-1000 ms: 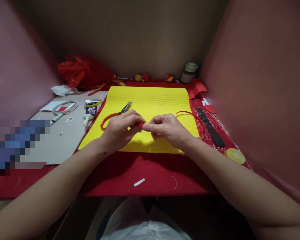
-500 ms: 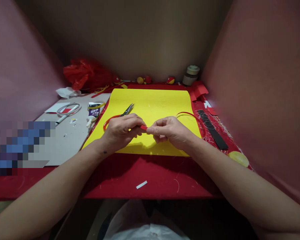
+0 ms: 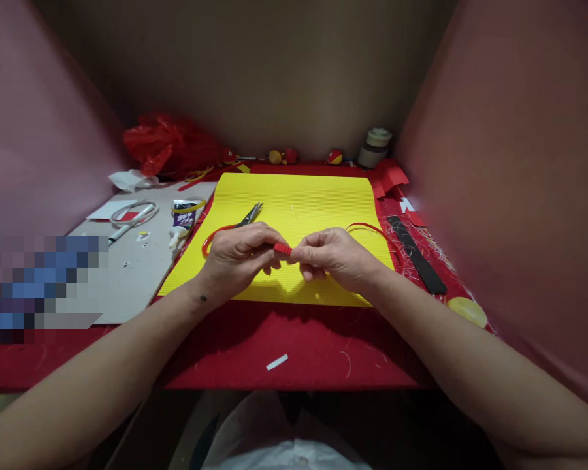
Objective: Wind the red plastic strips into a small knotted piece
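Over the yellow corrugated sheet (image 3: 298, 202) both my hands pinch a small red paper strip (image 3: 283, 249) between their fingertips. My left hand (image 3: 240, 254) grips its left end with thumb and fingers closed. My right hand (image 3: 336, 254) pinches the right end, fingers curled. Red-handled scissors (image 3: 228, 228) lie on the sheet just behind my left hand. A thin red paper loop (image 3: 370, 227) lies behind my right hand.
A grey cardboard (image 3: 127, 261) at the left carries a glue tube (image 3: 181, 219), a pen and a wire ring. A black strip (image 3: 416, 254) and a yellow disc (image 3: 467, 311) lie at the right. A red bag, small balls and a jar stand at the back.
The red strip shows a little more between my fingertips than a second ago. My hands have hardly shifted; the view has dropped slightly.
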